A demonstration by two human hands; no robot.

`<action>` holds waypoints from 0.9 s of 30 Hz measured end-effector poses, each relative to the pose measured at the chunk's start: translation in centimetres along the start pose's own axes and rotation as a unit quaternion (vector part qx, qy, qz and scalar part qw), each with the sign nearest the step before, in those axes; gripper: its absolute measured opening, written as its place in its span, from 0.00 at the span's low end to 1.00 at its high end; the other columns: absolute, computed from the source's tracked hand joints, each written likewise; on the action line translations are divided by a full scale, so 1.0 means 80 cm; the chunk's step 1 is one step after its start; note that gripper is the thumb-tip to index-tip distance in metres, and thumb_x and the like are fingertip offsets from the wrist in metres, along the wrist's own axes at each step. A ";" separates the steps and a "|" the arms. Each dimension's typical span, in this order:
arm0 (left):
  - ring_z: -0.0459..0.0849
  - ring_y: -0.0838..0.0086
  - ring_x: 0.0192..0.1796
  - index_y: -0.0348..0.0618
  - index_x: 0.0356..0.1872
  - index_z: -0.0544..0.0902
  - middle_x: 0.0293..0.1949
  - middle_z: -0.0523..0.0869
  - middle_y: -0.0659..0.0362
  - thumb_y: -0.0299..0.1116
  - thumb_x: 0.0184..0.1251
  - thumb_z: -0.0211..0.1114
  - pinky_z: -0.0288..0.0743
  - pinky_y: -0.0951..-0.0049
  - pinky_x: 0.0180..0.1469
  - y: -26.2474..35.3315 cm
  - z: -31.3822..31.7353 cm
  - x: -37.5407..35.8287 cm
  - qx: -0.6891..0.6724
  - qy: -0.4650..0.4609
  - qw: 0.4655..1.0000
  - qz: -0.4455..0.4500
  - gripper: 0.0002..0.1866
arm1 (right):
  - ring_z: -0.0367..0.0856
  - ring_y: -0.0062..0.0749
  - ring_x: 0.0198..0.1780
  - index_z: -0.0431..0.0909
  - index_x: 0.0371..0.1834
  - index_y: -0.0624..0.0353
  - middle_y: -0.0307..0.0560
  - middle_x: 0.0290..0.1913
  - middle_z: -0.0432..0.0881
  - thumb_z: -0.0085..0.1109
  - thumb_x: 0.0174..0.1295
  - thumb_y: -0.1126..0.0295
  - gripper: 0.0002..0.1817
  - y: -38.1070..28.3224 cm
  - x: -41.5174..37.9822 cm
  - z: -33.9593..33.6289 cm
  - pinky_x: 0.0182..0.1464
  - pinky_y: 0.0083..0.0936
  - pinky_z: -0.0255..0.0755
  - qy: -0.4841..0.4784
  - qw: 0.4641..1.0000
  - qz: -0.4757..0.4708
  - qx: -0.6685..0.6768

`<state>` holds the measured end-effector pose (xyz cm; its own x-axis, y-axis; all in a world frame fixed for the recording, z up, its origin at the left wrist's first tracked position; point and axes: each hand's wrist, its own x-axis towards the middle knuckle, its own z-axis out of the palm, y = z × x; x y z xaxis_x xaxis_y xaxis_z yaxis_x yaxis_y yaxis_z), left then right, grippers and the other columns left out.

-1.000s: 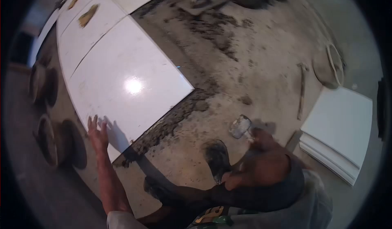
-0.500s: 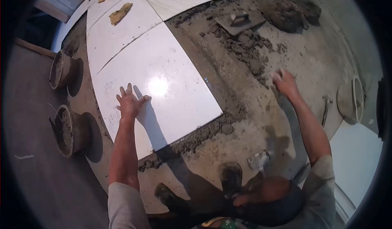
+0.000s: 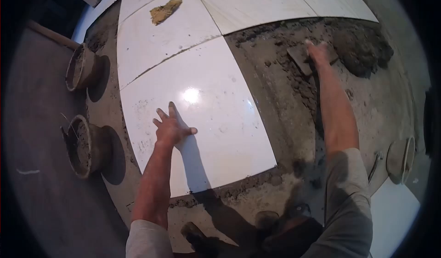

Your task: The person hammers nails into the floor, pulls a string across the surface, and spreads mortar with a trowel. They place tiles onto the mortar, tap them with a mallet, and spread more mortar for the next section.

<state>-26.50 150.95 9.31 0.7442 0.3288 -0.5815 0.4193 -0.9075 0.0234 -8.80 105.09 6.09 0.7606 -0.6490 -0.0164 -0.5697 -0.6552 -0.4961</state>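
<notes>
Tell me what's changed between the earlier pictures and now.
The right hand has let go of the mallet and reached forward to the float; blur hides whether it grips. The left hand, fingers spread on the nearest white tile, has shifted inward from that tile's left edge. The tile, the mortar buckets and the yellowish sponge stayed put.

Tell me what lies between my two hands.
From your left hand, the head view shows white tile, then a mortar strip, then loose clumps beside the float at your right hand.
</notes>
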 end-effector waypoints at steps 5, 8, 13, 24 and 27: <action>0.39 0.29 0.73 0.54 0.76 0.40 0.74 0.36 0.35 0.51 0.37 0.81 0.75 0.51 0.60 -0.001 -0.007 0.001 0.006 -0.017 1.000 0.002 0.68 | 0.77 0.35 0.37 0.63 0.59 0.71 0.52 0.41 0.76 0.60 0.60 0.63 0.30 0.022 0.019 -0.018 0.40 0.35 0.74 -0.054 0.932 0.119 0.339; 0.42 0.29 0.73 0.53 0.76 0.39 0.73 0.37 0.33 0.51 0.37 0.81 0.66 0.42 0.64 0.003 -0.015 -0.002 -0.019 -0.025 1.000 0.000 0.69 | 0.76 0.27 0.30 0.65 0.56 0.70 0.50 0.33 0.76 0.55 0.63 0.71 0.21 -0.011 -0.108 -0.102 0.35 0.30 0.71 -0.039 0.908 0.035 0.416; 0.45 0.30 0.72 0.51 0.76 0.38 0.73 0.38 0.31 0.53 0.37 0.81 0.51 0.32 0.67 0.002 -0.014 0.004 0.035 -0.029 0.999 -0.004 0.70 | 0.73 0.27 0.19 0.68 0.48 0.66 0.44 0.27 0.75 0.55 0.66 0.61 0.18 -0.039 -0.206 -0.143 0.22 0.29 0.69 -0.253 0.899 0.042 0.356; 0.43 0.32 0.73 0.54 0.76 0.36 0.74 0.35 0.34 0.53 0.40 0.80 0.48 0.34 0.69 0.009 -0.031 -0.003 0.013 -0.067 0.997 -0.033 0.68 | 0.84 0.51 0.36 0.77 0.35 0.73 0.66 0.36 0.82 0.51 0.66 0.53 0.26 -0.190 -0.209 -0.011 0.41 0.41 0.75 -0.302 0.933 -0.192 -0.040; 0.42 0.32 0.74 0.54 0.76 0.36 0.74 0.35 0.34 0.52 0.40 0.80 0.48 0.34 0.69 0.005 -0.024 0.002 -0.008 -0.064 0.997 -0.031 0.68 | 0.82 0.58 0.46 0.79 0.37 0.76 0.74 0.42 0.80 0.51 0.65 0.52 0.28 -0.205 -0.215 -0.001 0.50 0.42 0.72 -0.263 0.935 -0.232 -0.058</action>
<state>-25.17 151.16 10.80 0.6450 0.3471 -0.6808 0.4710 -0.8821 -0.0035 -12.54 126.96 14.59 0.9648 -0.0245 -0.2619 -0.1467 -0.8766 -0.4583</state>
